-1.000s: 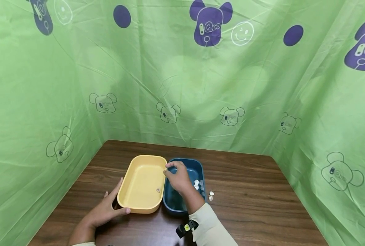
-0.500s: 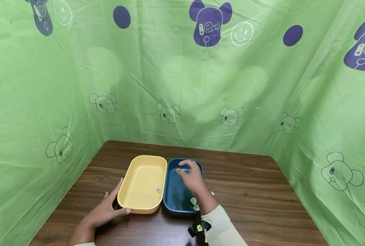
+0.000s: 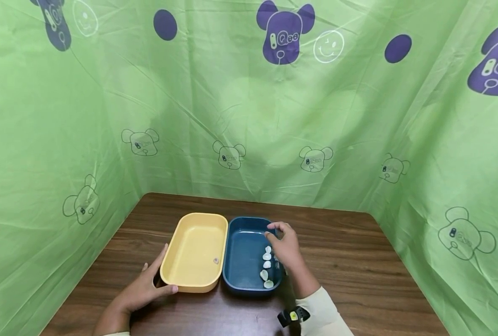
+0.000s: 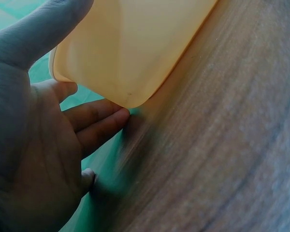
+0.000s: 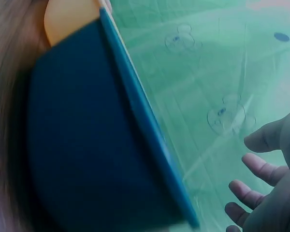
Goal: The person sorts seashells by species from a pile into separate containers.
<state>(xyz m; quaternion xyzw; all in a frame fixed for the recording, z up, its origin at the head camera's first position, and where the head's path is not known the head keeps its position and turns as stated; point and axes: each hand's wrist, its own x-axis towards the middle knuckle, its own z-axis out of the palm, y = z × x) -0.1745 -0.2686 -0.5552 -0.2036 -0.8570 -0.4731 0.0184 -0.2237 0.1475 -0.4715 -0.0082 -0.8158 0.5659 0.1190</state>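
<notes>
My left hand (image 3: 141,284) holds the near left corner of a yellow rectangular box (image 3: 194,215). Its thumb lies against the near wall and its fingers along the left wall; the left wrist view also shows fingertips touching the corner. One small pale shell-like piece (image 3: 216,261) lies inside that box. Alongside stands a dark blue box (image 3: 245,247), where several small whitish shell-like pieces (image 3: 267,264) form a row near the right wall. Over that wall is my right hand (image 3: 286,245), fingers loosely bent and thumb apart. In the right wrist view nothing shows between those fingers.
Both boxes stand side by side on a dark wooden table (image 3: 349,261). A green printed curtain (image 3: 182,102) surrounds its back and sides. The right forearm covers part of the tabletop beside the blue box.
My right hand has moved rightward from the boxes' shared edge to the blue box's right wall, uncovering the row of pieces. The loose pieces on the table are now hidden. My left hand stays put.
</notes>
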